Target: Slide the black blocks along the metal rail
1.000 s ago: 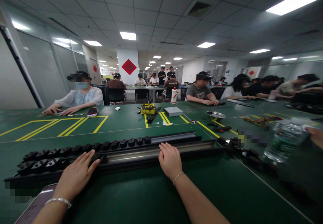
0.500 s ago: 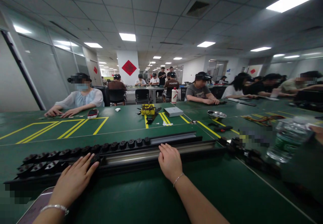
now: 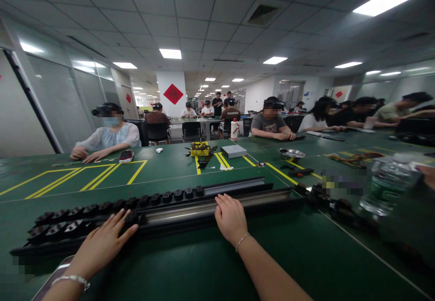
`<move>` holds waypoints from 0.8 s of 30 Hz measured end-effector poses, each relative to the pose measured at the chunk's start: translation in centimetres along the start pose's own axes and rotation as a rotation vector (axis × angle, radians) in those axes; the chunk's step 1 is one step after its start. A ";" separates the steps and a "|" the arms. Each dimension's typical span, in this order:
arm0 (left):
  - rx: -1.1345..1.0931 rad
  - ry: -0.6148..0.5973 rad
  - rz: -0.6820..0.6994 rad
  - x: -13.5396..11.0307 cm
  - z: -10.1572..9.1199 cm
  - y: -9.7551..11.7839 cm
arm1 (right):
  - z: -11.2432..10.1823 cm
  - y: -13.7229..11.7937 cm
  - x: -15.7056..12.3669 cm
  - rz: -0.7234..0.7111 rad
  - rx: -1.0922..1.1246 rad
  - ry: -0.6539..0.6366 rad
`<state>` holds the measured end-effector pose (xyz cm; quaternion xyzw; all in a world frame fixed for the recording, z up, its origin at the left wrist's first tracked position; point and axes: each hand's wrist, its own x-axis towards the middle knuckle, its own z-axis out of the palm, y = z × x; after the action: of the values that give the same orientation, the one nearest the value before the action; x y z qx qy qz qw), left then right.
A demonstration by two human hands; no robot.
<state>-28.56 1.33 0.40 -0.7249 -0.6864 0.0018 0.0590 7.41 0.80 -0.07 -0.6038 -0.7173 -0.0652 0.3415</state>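
Observation:
A long black rail (image 3: 190, 212) with a metallic strip lies across the table before me. Black round-topped socket modules (image 3: 54, 228) line its left part. My left hand (image 3: 105, 242) lies over the rail, with index finger and thumb on either side of a black socket module (image 3: 132, 218). Further right, my right hand (image 3: 231, 217) curls over the same rail, fingers close together and thumb hidden. Just behind runs a second black rail (image 3: 234, 187), its left part filled with a row of similar modules.
A phone (image 3: 54, 276) lies under my left forearm. Behind the rails are a yellow block with wires (image 3: 199, 149), a grey box (image 3: 234, 151) and a metal bowl (image 3: 291, 154). A water bottle (image 3: 387, 188) stands right. Co-workers sit around the table.
The view has shifted slightly. Both my hands keep their places on the rail. The co-worker at the left has drawn their hands closer together.

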 end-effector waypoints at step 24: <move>-0.103 -0.070 -0.083 -0.2 -0.4 0.8 | 0.2 0.1 0.0 -0.003 -0.039 0.003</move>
<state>-27.79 1.06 0.69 -0.6973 -0.7167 -0.0106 -0.0023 7.39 0.95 -0.22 -0.6093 -0.7162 -0.0804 0.3307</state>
